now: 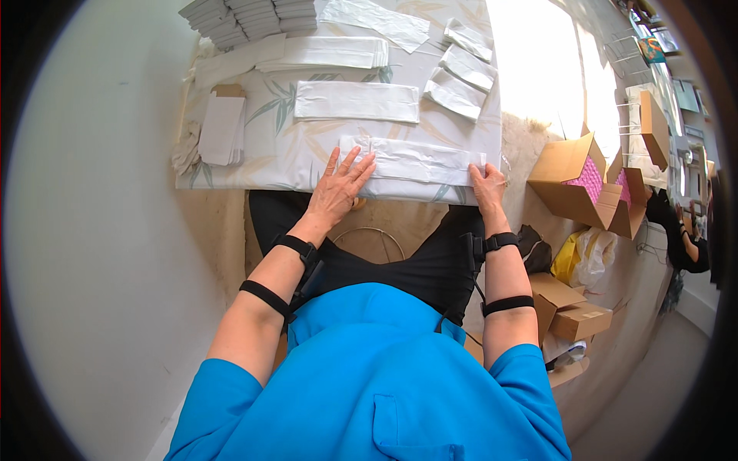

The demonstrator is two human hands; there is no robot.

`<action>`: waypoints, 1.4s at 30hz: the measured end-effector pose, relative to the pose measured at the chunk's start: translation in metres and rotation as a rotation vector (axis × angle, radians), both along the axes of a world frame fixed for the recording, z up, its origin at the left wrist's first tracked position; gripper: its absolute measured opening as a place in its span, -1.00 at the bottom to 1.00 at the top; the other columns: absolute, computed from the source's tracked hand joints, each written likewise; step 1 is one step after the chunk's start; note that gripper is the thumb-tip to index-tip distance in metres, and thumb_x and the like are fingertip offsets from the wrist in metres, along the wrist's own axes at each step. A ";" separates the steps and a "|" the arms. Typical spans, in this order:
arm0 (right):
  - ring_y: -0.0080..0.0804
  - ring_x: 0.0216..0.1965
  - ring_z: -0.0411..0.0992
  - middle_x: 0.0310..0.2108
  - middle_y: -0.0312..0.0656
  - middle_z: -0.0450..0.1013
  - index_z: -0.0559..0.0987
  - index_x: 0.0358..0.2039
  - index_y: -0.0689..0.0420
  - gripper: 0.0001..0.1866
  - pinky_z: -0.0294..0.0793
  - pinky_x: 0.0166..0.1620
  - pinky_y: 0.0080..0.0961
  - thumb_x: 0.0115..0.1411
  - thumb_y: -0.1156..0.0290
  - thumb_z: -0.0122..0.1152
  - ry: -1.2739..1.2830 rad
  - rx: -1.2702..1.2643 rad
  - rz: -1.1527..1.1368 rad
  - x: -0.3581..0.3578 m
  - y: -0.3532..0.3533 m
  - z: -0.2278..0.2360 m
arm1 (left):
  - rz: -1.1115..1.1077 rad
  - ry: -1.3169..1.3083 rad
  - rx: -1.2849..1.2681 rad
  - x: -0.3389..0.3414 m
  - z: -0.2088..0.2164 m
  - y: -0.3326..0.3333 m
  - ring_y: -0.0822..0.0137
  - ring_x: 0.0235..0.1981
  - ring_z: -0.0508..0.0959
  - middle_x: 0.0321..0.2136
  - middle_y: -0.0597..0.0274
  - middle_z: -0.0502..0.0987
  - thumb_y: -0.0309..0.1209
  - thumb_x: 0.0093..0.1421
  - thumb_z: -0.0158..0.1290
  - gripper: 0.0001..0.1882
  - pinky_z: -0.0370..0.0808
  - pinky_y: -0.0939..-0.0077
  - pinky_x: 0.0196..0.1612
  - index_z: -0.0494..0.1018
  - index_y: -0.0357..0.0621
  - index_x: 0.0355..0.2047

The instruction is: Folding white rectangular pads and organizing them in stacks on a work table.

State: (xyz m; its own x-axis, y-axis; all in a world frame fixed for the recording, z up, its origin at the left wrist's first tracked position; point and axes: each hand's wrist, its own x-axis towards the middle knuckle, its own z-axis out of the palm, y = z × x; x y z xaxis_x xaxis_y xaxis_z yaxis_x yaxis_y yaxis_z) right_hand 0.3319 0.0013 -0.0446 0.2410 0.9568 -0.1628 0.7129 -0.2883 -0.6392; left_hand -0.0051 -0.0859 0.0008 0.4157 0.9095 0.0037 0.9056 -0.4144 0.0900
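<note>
**Smoothing a long white strip flat at the table's near edge**

The long, creased white strip of thin folded material (419, 162) lies on the white leaf-patterned tablecloth (280, 157), at twelve o'clock from the person's body. The bare left hand (335, 188) lays spread, unclenched fingers on its left end; the bare right hand (489, 186) has its fingertips at the right end, though whether they pinch or merely press, one cannot tell. Good work here probably means anchoring one end, drawing the other lightly taut and squaring the edges before creasing.

Counted from that strip: one flat white rectangular strip (357, 101) at eleven o'clock; three short folded white packets (461, 69) at one; one stack of plain white cards (221, 131) between nine and ten, its layers uncountable
</note>
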 end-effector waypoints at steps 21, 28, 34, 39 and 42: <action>-0.11 -0.39 0.54 -0.48 0.00 0.53 0.59 -0.35 0.28 -0.83 0.50 -0.26 -0.33 0.03 0.63 0.06 0.391 0.091 0.208 -0.170 -0.024 0.015 | 0.042 -0.089 0.052 0.006 0.006 0.000 0.21 0.29 0.17 0.23 0.29 0.24 -0.58 0.04 0.00 -0.36 -0.05 0.04 0.35 0.25 -0.01 0.19; -0.09 -0.40 0.53 -0.48 0.01 0.53 0.59 -0.37 0.27 -0.82 0.50 -0.26 -0.32 0.01 0.64 0.06 0.332 0.117 0.199 -0.177 -0.023 0.017 | 0.367 -0.468 -0.046 0.012 0.006 0.009 0.16 -0.13 0.41 -0.20 0.19 0.39 -0.41 0.01 0.20 -0.60 0.31 0.27 -0.11 0.36 -0.09 -0.13; -0.08 -0.38 0.53 -0.47 0.02 0.53 0.59 -0.38 0.26 -0.83 0.50 -0.25 -0.30 -0.01 0.65 0.08 0.310 0.127 0.191 -0.179 -0.021 0.015 | 0.325 -0.401 0.014 0.006 -0.016 0.014 0.21 -0.22 0.44 -0.33 0.24 0.40 -0.41 0.03 0.17 -0.80 0.34 0.29 -0.18 0.42 -0.07 -0.33; -0.06 -0.38 0.53 -0.47 0.02 0.53 0.59 -0.39 0.26 -0.84 0.50 -0.25 -0.30 -0.01 0.65 0.09 0.318 0.121 0.186 -0.179 -0.021 0.015 | 0.316 -0.377 0.038 0.006 -0.024 0.018 0.21 -0.25 0.45 -0.37 0.22 0.40 -0.42 0.04 0.14 -0.84 0.34 0.30 -0.19 0.40 -0.07 -0.37; -0.07 -0.38 0.53 -0.47 0.02 0.53 0.59 -0.40 0.26 -0.85 0.51 -0.25 -0.31 -0.01 0.64 0.09 0.309 0.125 0.192 -0.179 -0.020 0.012 | 0.304 -0.352 0.058 0.007 -0.022 0.019 0.22 -0.24 0.45 -0.37 0.23 0.40 -0.41 0.05 0.14 -0.84 0.33 0.30 -0.18 0.39 -0.07 -0.37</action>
State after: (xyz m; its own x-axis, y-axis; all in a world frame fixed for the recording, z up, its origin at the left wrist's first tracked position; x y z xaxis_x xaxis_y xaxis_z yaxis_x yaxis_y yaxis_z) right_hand 0.1526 -0.0188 -0.0328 0.0130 0.9968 -0.0787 0.5147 -0.0741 -0.8542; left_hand 0.0019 -0.0671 -0.0214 0.0943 0.9840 0.1512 0.9052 -0.1480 0.3985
